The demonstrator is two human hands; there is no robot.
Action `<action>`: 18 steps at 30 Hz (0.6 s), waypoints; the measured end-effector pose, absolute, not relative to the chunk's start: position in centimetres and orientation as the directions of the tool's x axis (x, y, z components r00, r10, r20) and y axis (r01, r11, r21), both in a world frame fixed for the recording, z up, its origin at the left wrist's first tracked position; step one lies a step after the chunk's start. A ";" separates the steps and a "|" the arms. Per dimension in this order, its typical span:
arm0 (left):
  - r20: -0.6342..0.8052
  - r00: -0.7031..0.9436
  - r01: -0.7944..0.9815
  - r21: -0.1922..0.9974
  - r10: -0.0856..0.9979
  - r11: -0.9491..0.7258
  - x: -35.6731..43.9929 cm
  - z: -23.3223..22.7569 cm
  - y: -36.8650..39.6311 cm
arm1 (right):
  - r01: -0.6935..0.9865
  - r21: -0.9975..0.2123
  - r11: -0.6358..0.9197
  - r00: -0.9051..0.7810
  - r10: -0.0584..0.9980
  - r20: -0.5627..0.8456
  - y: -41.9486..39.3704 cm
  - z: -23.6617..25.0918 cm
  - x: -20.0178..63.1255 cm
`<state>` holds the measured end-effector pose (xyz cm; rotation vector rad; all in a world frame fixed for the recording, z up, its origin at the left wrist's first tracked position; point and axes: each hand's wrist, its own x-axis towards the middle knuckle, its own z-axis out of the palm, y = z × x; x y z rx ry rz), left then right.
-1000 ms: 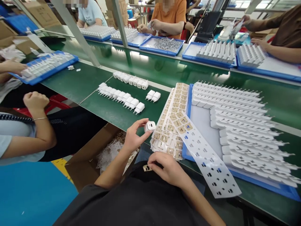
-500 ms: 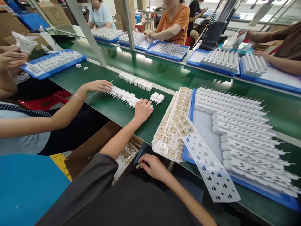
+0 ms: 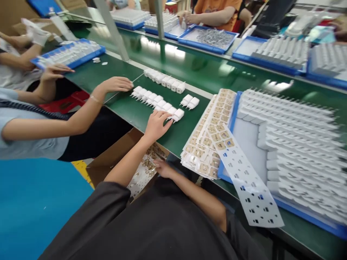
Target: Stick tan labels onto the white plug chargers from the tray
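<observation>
right hand (image 3: 162, 168) moved over cardboard box (image 3: 114, 162).

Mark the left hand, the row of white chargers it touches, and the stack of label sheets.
left hand (image 3: 156, 124), head view, back of hand
row of white chargers (image 3: 151, 99), head view, mid-row
stack of label sheets (image 3: 208, 137), head view, top sheet

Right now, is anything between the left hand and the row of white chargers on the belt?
No. The left hand already rests on the near end of the charger row, fingers touching the last chargers. A co-worker's hand touches the row's far end, well clear.
</observation>
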<state>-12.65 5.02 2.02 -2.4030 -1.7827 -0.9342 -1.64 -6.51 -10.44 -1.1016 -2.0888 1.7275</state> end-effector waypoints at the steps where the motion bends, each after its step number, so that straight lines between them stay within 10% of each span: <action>1: 0.471 0.195 0.853 0.351 0.860 -0.386 -12.3 2.1 4.6 | 0.390 -0.920 0.042 -0.714 0.645 -0.273 -7.0 -9.1 -0.7; 6: 0.462 0.425 0.655 0.437 0.778 -0.617 -7.0 2.7 3.4 | 0.152 -0.963 0.221 -0.856 0.517 -0.016 -9.1 0.8 7.0; 8: 0.446 0.533 0.569 0.440 0.719 -0.695 -4.4 3.0 3.2 | 0.153 -0.937 0.314 -0.761 0.642 0.090 -9.4 4.4 10.7; 13: 0.410 0.673 0.469 0.408 0.616 -0.784 0.3 3.1 3.6 | 0.649 -0.664 0.371 -0.178 0.923 0.342 -9.0 5.7 18.5; 18: 0.375 0.699 0.480 0.385 0.609 -0.788 1.9 2.8 3.7 | 0.848 -0.419 0.326 -0.216 0.933 0.288 -10.1 2.7 21.5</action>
